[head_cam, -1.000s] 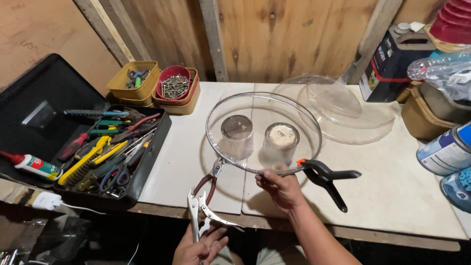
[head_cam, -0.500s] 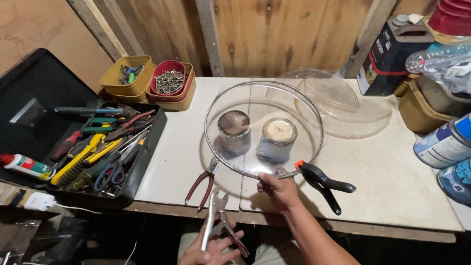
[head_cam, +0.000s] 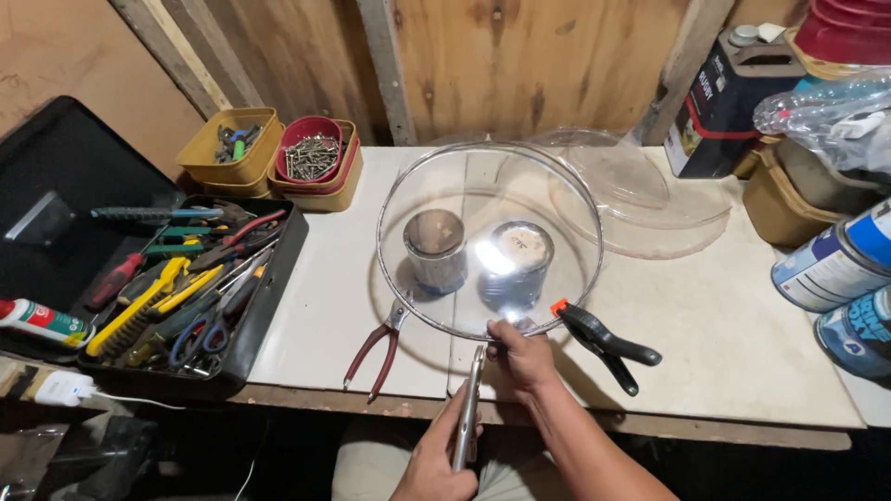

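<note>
Right hand [head_cam: 522, 357] pinches the near rim of the glass lid [head_cam: 489, 239], resting on two tins over the worktop [head_cam: 705, 343]; left hand [head_cam: 436, 459], clenched on the metal pliers [head_cam: 468, 413], should bring them squarely to that rim while the lid stays level.

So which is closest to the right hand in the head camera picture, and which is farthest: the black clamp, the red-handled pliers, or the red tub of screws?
From the right hand:
1. Black clamp, just to its right, clipped at the clear round lid's rim.
2. Red-handled pliers, to its left on the table.
3. Red tub of screws, far back left by the wall.
</note>
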